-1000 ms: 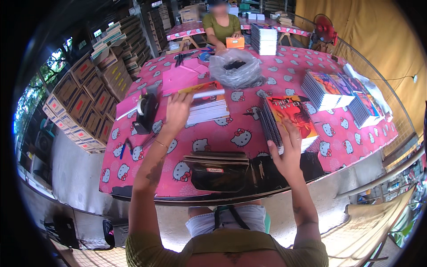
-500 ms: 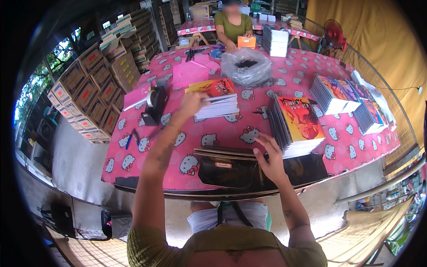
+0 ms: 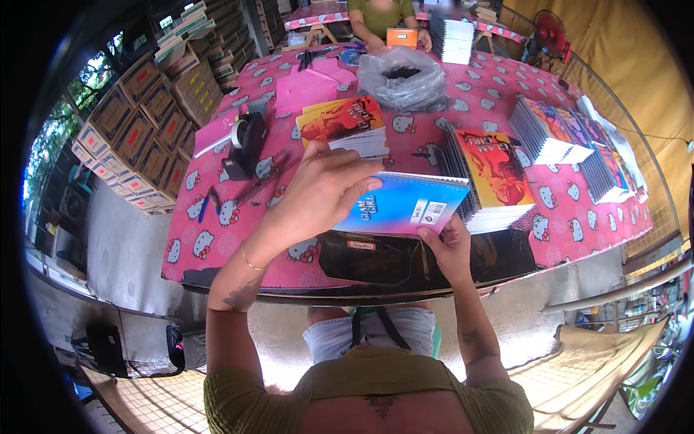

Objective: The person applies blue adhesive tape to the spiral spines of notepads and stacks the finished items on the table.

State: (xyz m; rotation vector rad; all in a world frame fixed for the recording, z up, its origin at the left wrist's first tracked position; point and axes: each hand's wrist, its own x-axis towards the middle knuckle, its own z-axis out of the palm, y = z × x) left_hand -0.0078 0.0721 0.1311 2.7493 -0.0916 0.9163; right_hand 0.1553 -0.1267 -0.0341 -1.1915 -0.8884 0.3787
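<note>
A spiral notebook [image 3: 405,204] with a blue and pink back cover is held up over the near middle of the table. My left hand [image 3: 325,189] grips its left end, thumb on the cover. At the lower right corner, my right hand [image 3: 447,242] pinches it between thumb and fingers. Just beyond my left hand lies a short stack of notebooks [image 3: 341,119] with red and yellow covers. A taller stack of notebooks [image 3: 495,173] stands right of the held one. Beneath the hands, a black cardboard piece [image 3: 372,262] lies along the table's near edge.
A black tape dispenser [image 3: 244,148] stands left, with pens [image 3: 206,202] nearby. Pink sheets [image 3: 307,85] and a clear plastic bag [image 3: 401,78] lie farther back. More notebook stacks [image 3: 553,134] are at right. Across the table, a person [image 3: 383,22] handles an orange box [image 3: 402,37].
My left hand has brought a notebook from the short stack toward me, and its back cover now shows. My right hand, empty before, has taken hold of its corner.
</note>
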